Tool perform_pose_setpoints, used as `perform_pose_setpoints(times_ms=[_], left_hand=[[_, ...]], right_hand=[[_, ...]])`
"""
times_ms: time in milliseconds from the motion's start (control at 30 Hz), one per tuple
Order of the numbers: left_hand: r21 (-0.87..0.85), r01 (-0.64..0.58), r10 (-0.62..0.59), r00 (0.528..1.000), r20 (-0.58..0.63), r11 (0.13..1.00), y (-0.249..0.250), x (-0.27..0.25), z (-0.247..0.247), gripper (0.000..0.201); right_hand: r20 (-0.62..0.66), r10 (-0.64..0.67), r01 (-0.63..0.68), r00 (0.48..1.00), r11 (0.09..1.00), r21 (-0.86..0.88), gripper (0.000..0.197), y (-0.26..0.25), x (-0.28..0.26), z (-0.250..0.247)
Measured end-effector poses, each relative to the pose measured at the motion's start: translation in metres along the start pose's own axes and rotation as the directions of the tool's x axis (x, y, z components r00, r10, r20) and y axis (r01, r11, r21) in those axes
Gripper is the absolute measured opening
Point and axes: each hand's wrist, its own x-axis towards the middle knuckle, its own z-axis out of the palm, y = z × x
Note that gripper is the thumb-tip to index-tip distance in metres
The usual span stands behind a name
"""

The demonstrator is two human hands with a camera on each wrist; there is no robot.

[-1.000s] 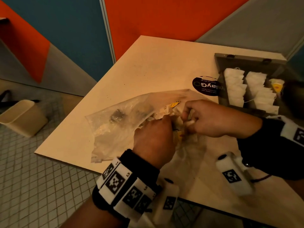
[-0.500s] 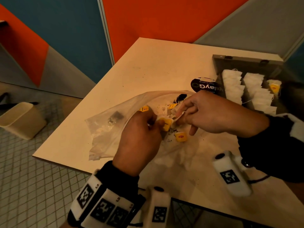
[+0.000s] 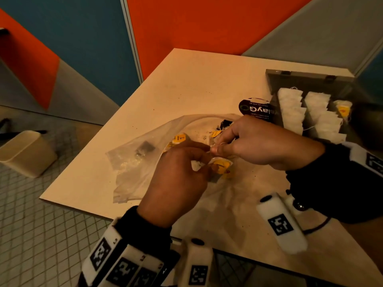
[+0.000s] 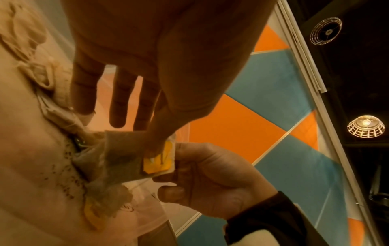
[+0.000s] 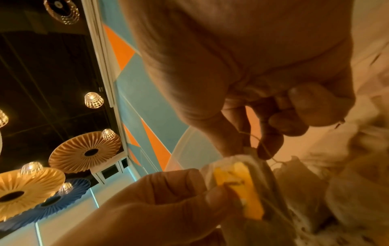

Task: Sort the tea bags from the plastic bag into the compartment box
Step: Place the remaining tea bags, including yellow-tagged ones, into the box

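Both hands meet mid-frame over the plastic bag point(image 3: 132, 162), each clamped on the same tea bag point(image 3: 220, 165): the left hand point(image 3: 178, 183) pinches its yellow tag, the right hand point(image 3: 255, 146) nips the top edge and string. It looks feather-light, soft paper, likely easy to tear; loose tea already specks the counter point(image 3: 186, 90). Safest hold is probably the tag. The compartment box point(image 3: 310, 79) waits upper right.
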Motion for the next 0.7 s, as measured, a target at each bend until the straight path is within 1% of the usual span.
perform_pose_setpoints(times_ms=[67,167,233,267,300,367,433,500,600,700], left_hand=[[-0.037,0.005,-0.006,1.0,-0.027,0.999,-0.002,0.001,0.003,0.015],[-0.043,0.036,-0.039,0.996,-0.077,0.998,-0.005,0.002,0.001,0.009],[-0.031,0.056,-0.059,0.993,-0.098,0.998,-0.007,0.002,-0.002,0.013],[-0.034,0.066,-0.07,0.992,-0.105,0.997,-0.008,0.002,-0.003,0.015],[-0.045,0.073,-0.078,0.991,-0.108,0.996,-0.009,0.001,-0.004,0.016],[-0.063,0.082,-0.089,0.989,-0.117,0.995,-0.01,0.0,-0.003,0.016],[-0.072,0.095,-0.104,0.984,-0.142,0.993,-0.01,-0.001,-0.002,0.014],[-0.079,0.106,-0.119,0.978,-0.174,0.991,-0.011,0.0,-0.001,0.012],[-0.122,0.125,-0.147,0.971,-0.186,0.985,-0.011,0.0,-0.002,0.01],[-0.148,0.136,-0.163,0.969,-0.188,0.98,-0.008,-0.001,-0.004,0.01]], right_hand=[[0.022,0.009,-0.009,1.0,1.0,0.02,0.013,-0.001,0.0,0.0],[0.042,0.029,-0.034,0.999,0.994,0.106,0.018,-0.003,0.0,0.0],[0.025,0.056,-0.059,0.998,0.986,0.153,0.016,-0.001,0.0,-0.002],[0.015,0.065,-0.066,0.998,0.988,0.139,0.013,0.001,0.0,-0.003],[0.008,0.066,-0.066,0.998,0.993,0.1,0.01,0.003,0.001,-0.003],[0.0,0.049,-0.049,0.999,0.997,-0.054,0.016,0.008,0.002,-0.002],[-0.009,0.039,-0.04,0.999,0.968,-0.248,0.024,0.012,0.003,0.001],[-0.026,0.018,-0.027,0.999,0.923,-0.383,0.023,0.017,0.002,0.005],[-0.021,-0.012,0.0,1.0,0.872,-0.49,0.023,0.021,0.001,0.008],[-0.028,-0.021,0.005,0.999,0.872,-0.49,0.02,0.021,0.001,0.01]])
